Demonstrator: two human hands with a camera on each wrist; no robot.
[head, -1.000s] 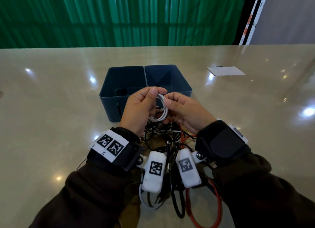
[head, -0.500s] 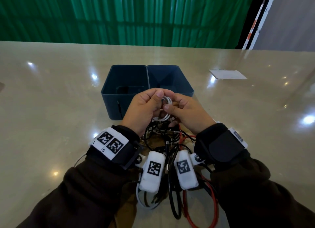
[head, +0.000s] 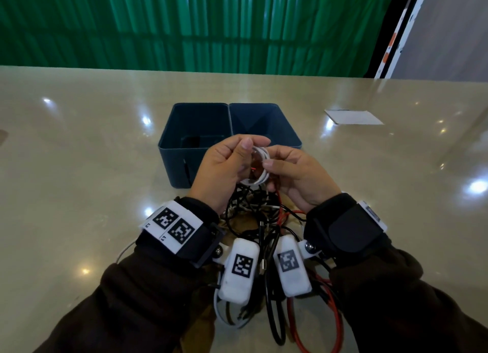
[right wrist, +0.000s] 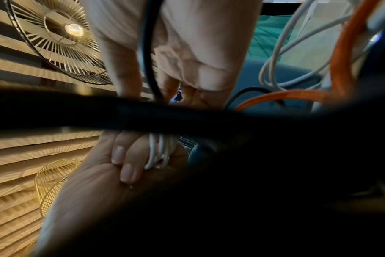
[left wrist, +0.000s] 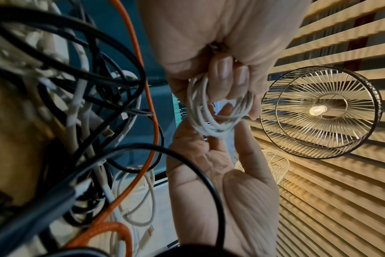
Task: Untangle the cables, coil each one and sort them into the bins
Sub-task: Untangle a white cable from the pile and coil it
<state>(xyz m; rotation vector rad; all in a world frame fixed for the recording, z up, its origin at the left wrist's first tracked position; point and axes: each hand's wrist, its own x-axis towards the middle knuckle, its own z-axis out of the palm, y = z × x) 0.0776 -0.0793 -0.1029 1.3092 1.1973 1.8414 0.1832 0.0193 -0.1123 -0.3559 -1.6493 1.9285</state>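
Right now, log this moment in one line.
stage: coiling | left hand: holds white cable coil | right hand: pinches coil | bins: no coil visible

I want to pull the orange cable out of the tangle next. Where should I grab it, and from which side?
Probably at the orange cable's big loop at the near right edge of the cable pile, coming from the right. There it lies outside the black cables on bare table; farther in, it runs under them.

table (head: 79,168): glossy, stone-like | bins (head: 179,165): matt plastic | orange cable (left wrist: 143,69): braided weave | white cable (left wrist: 200,111): smooth
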